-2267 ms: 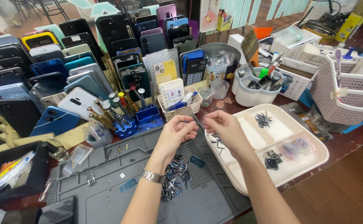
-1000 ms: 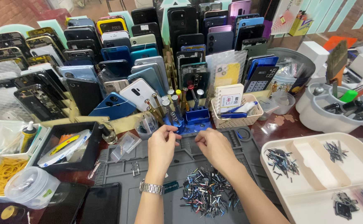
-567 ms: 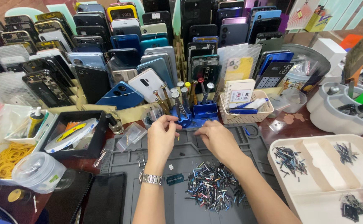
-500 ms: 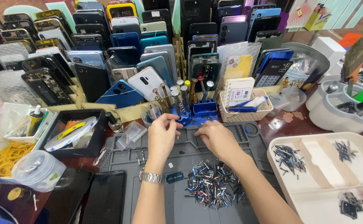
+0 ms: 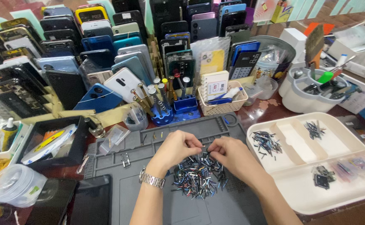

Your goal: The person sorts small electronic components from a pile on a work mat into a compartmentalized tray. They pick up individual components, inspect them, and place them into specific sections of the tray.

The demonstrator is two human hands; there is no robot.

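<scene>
A heap of several small thin dark and blue metal parts (image 5: 197, 177) lies on the grey work mat (image 5: 157, 200). My left hand (image 5: 175, 146), with a metal watch at the wrist, hovers over the heap's far edge, fingers curled and pinched. My right hand (image 5: 228, 152) sits beside it, fingertips pinched together near the left hand's. The two hands meet above the heap; whatever tiny piece lies between the fingertips is too small to make out.
A white divided tray (image 5: 316, 196) at the right holds more small parts. A blue screwdriver stand (image 5: 168, 108) and a small basket (image 5: 224, 102) stand behind the mat. Rows of phones and back covers (image 5: 107, 54) fill the back. A clear tub (image 5: 15, 185) sits at the left.
My hands have drawn back from the screwdriver stand toward me and now rest over the heap of small parts. The view has shifted slightly left and closer.
</scene>
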